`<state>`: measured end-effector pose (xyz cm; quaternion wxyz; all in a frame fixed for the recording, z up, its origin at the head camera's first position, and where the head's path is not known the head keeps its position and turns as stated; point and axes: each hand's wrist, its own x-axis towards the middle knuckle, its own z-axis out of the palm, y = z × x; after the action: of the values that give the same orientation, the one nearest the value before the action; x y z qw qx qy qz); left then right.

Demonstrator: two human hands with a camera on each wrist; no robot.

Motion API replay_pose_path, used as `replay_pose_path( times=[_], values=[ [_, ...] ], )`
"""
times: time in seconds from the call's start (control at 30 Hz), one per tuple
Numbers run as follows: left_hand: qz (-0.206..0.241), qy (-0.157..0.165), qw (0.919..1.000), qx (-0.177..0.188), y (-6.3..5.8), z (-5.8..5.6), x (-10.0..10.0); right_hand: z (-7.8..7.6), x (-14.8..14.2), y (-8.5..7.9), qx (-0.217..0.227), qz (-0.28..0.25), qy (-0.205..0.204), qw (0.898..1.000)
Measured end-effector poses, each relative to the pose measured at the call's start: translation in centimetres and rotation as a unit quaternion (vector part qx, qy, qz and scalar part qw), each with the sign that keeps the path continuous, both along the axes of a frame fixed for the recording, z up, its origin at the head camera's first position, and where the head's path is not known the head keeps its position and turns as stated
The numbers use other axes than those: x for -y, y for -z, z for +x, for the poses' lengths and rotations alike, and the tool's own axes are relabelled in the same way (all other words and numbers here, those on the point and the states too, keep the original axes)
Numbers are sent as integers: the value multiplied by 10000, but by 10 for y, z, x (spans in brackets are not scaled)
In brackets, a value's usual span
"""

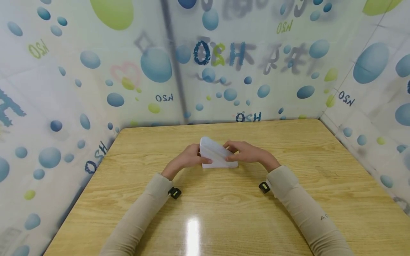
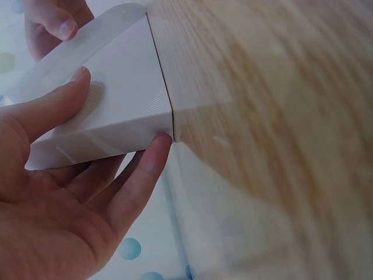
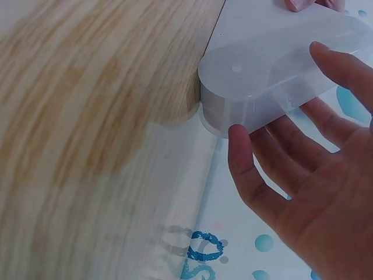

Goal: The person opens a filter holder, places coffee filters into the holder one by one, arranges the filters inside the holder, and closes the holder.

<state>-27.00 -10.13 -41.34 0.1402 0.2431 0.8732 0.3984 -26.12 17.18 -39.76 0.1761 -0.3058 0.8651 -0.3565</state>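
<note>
A white box-like case (image 1: 212, 152) with a slanted top stands on the table between both hands. Along its slanted side runs a frosted, translucent part with a rounded end (image 3: 233, 73), clearest in the right wrist view. My left hand (image 1: 189, 156) grips the white end, its thumb on the broad face (image 2: 125, 81) and its fingers behind and along the narrow side. From the other side my right hand (image 1: 248, 152) holds the translucent part between thumb and fingers. In the left wrist view the case's lower edge is right at the wooden surface.
The wooden table (image 1: 224, 213) reaches to patterned curtain-like walls (image 1: 192, 89) at the back and both sides. A small dark device (image 1: 174, 193) sits at the left cuff, another dark device (image 1: 264, 187) at the right one. Light glares off the front of the table.
</note>
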Motion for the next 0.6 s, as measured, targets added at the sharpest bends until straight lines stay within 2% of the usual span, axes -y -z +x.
replay_pose_path(
  times=[0.3, 0.6],
  values=[
    [42, 127, 9999, 59, -2, 0, -1, 3, -2, -3, -59, 150, 54, 9999],
    [-13, 421, 9991, 113, -2, -1, 6, 5, -8, -5, 65, 555, 32, 9984]
  ],
)
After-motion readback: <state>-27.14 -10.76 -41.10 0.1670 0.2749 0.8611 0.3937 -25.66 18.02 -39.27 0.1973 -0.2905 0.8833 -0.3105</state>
